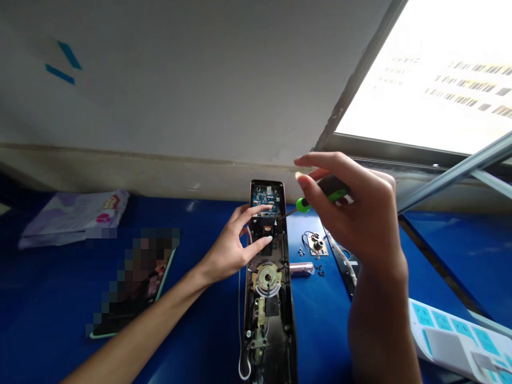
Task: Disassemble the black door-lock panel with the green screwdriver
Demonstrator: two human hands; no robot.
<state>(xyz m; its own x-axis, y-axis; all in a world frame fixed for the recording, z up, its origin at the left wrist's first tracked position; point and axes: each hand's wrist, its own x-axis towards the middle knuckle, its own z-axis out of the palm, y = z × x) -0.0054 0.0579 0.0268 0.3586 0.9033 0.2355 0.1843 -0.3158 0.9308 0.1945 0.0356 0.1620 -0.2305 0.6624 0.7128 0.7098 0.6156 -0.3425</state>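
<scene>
An opened door-lock body (269, 298) lies lengthwise on the blue table (200, 330), its blue circuit board (266, 196) at the far end and a round brass part (268, 277) in the middle. My left hand (236, 242) rests on the lock's left side, fingers spread, thumb and forefinger touching the black module below the circuit board. My right hand (356, 208) is closed round a green and black screwdriver (320, 196), whose tip points at that same module.
A small metal plate with a round part (317, 244), loose screws (320, 271) and a small cylinder (302, 269) lie right of the lock. A white power strip (460, 333) sits at the right, a tablet (132, 282) and a plastic bag (76, 213) at the left. A wall and window frame stand behind.
</scene>
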